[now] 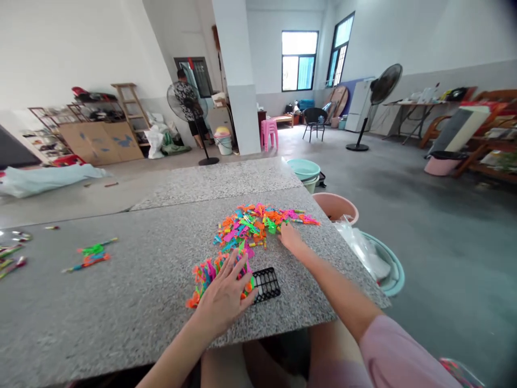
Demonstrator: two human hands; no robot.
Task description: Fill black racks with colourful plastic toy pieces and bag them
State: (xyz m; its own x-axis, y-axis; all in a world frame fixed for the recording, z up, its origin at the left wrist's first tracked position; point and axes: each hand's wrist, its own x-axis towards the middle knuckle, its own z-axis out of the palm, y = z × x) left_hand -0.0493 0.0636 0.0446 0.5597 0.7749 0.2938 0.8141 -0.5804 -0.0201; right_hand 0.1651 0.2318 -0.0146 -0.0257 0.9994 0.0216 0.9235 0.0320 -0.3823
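My left hand (pixel 226 288) lies with fingers stretched out over a tight row of small bright plastic pieces (pixel 210 272), in orange, pink, blue and green. The row stands on a black plastic grid rack (pixel 267 284), whose right part shows bare cells. At the right edge of a loose pile of similar coloured pieces (pixel 250 223) is my right hand (pixel 291 237), its fingers closed and pinched. What those fingers hold, if anything, is too small to make out beside the green pieces there.
The speckled stone table (pixel 161 323) bears a few plastic pieces (pixel 95 253) at left and slim items (pixel 14 258) at its far left. Basins (pixel 337 207) and a plastic bag (pixel 365 253) stand beyond the right edge. A person (pixel 189 102) stands behind a fan (pixel 208 160).
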